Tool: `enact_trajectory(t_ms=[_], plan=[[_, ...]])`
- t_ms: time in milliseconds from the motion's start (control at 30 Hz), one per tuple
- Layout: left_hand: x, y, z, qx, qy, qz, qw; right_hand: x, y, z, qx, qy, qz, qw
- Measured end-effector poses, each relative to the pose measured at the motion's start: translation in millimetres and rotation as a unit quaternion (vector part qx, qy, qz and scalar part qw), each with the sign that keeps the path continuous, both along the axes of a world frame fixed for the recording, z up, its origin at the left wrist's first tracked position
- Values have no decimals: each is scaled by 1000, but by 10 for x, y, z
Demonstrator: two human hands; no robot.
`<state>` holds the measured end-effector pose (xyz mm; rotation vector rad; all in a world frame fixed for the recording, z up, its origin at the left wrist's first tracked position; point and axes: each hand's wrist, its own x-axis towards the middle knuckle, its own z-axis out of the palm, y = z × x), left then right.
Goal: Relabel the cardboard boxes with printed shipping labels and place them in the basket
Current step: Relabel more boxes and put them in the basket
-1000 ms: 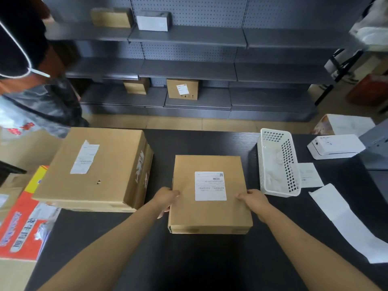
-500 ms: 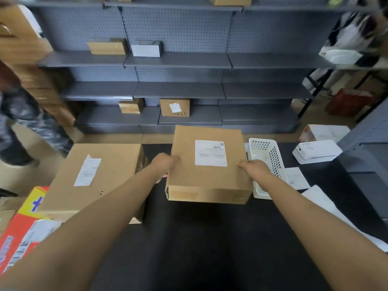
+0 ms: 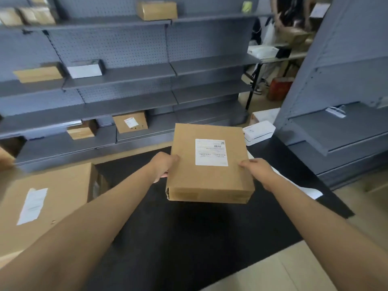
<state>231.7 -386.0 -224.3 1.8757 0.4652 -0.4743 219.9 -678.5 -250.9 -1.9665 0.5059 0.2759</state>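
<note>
Both hands hold a flat cardboard box (image 3: 207, 164) in the air above the black worktop (image 3: 189, 238), which serves as landmark. The left hand (image 3: 163, 164) has its fingers clamped on the box's left edge, the right hand (image 3: 257, 170) on its right edge. A white shipping label (image 3: 211, 152) sits on the box's top face. A larger labelled box (image 3: 46, 204) rests at the worktop's left end, a white printer (image 3: 259, 132) at its far right corner.
</note>
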Motion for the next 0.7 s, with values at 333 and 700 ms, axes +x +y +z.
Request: enact_trajectory(t_ms=[333,700], plan=[[-440,-2300,81,10,-13,-196,981,-1403,-2123,91,30,-2,-150,988],[-1144,-5040,-277,-26,-16,-402,915,-3183,-4139,-52,24,6,-398,917]])
